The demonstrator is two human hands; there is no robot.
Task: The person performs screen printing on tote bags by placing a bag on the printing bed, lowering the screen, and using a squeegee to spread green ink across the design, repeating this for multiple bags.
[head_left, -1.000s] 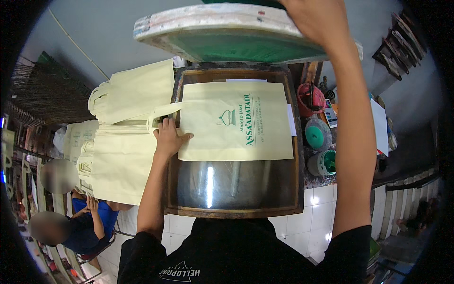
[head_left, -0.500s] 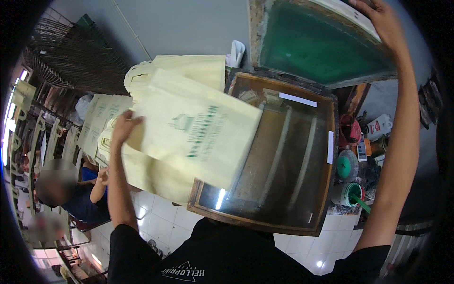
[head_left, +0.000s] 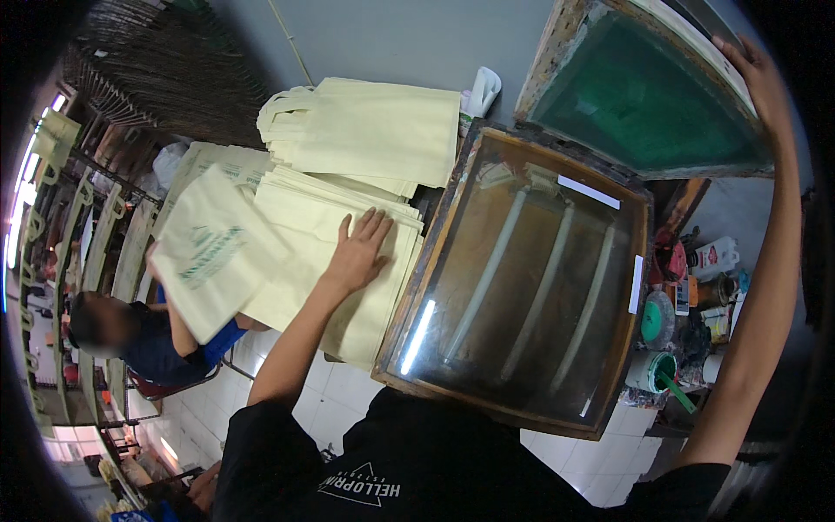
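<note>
My left hand [head_left: 355, 254] lies with its fingers spread on a stack of cream cloth bags [head_left: 306, 213]. Up at the far right, my right hand [head_left: 767, 91] grips the upper edge of a raised printing screen [head_left: 635, 91], whose mesh is green. Below the screen is a glass-topped wooden box [head_left: 531, 287] with pale tubes under the glass. A cream bag with green print [head_left: 217, 252] hangs tilted left of the stack, in front of a seated co-worker whose hand is mostly hidden behind it.
More cream bags [head_left: 383, 126] are piled at the back. A paint tub [head_left: 651, 372] with a green handle in it, a white jug [head_left: 718, 254] and other containers crowd the right side. A seated co-worker [head_left: 161, 344] and hanging racks [head_left: 61, 287] are at the left.
The printed bag has gone from over the glass to the left, out of my left hand, which now rests on the stack. My right hand still holds the raised screen.
</note>
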